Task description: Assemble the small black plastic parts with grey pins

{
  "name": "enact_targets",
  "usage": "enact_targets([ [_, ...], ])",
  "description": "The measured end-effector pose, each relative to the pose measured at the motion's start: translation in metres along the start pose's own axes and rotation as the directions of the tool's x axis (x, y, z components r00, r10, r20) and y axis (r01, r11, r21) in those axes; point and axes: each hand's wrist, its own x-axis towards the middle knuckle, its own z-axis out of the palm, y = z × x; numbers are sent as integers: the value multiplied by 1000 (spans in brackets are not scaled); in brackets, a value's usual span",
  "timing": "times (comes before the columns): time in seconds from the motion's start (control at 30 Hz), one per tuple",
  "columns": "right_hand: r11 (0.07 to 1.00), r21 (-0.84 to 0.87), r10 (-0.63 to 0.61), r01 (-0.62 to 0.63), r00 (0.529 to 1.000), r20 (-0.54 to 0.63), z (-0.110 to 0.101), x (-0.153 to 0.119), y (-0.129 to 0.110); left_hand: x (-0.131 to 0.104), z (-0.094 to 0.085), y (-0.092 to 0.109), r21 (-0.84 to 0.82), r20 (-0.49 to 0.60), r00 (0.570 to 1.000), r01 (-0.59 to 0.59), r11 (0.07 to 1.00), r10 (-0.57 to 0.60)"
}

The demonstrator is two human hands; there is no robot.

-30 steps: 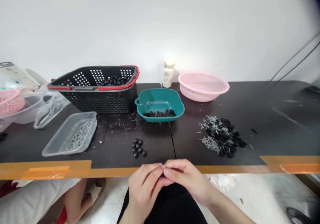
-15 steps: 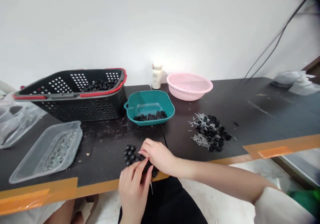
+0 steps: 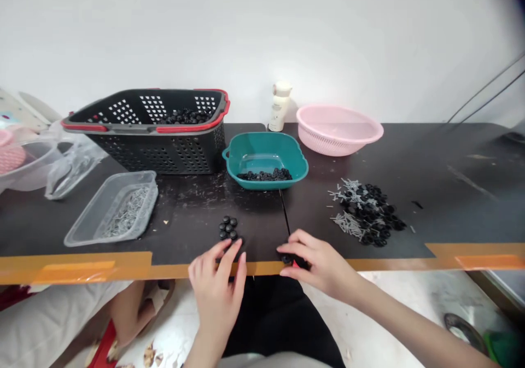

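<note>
From the head camera, the left hand (image 3: 217, 288) lies at the near edge of the black table (image 3: 451, 193). Its fingers (image 3: 232, 250) are spread out and loose, and the tips touch the near side of a little bunch of black round caps (image 3: 228, 230). It is not gripping anything that can be seen.

The right hand (image 3: 318, 261) is a bit to the right, also at the table edge. Its fingers are curled in and pinch a small black cap (image 3: 286, 258) against the table.

The bunch of caps is just past the left hand, away from the body, so the left hand is the nearer one. The bunch runs front to back.

Farther back sits a green bowl (image 3: 262, 155) with more caps. A pile of caps and pins (image 3: 365, 215) is off to the right, nearer the right hand. A clear tray (image 3: 112, 212) of pins is on the left.
</note>
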Motion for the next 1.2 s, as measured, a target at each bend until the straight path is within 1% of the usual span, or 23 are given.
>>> enact_targets([
  [0.07,1000,7,-10,10,1000,14,6,-9,5,9,0,-5,102,76,997,-29,994,21],
  [0.17,998,57,2,0,1000,-27,9,-2,4,24,7,-9,154,149,989,-23,988,0],
  [0.23,1000,16,-16,16,1000,-16,8,12,-1,32,14,-12,177,184,983,-19,984,-14],
  [0.37,987,-136,-70,80,995,78,11,45,-12,39,20,-19,196,287,958,-51,979,-8],
  [0.53,971,-193,-110,139,982,151,28,85,-19,42,12,-33,156,364,931,-85,984,23],
  [0.67,972,-191,-100,135,978,181,40,108,-28,42,4,-43,120,405,914,-91,989,35],
  [0.8,983,-153,-72,100,981,183,39,112,-34,37,6,-49,90,427,902,-113,990,64],
  [0.87,989,-121,-59,82,982,180,34,106,-34,36,8,-49,85,418,905,-120,989,74],
  [0.93,994,-93,-44,60,985,167,26,96,-32,39,6,-46,79,387,917,-136,988,95],
  [1.0,997,-70,-23,33,990,139,17,82,-29,52,0,-37,57,320,937,-169,984,143],
  [1.03,998,-58,-12,20,992,123,11,74,-27,64,-4,-31,47,288,942,-193,980,172],
  [1.1,999,-32,5,-2,995,97,1,58,-22,95,-12,-17,51,266,936,-250,967,228],
  [1.13,1000,-19,13,-12,996,88,-4,50,-19,115,-13,-9,88,326,919,-265,960,223],
  [1.17,1000,-9,22,-22,997,80,-9,43,-16,137,-11,-2,142,422,882,-292,946,209],
  [1.2,999,-2,32,-32,997,74,-13,36,-12,159,-6,4,152,473,856,-313,937,209],
])
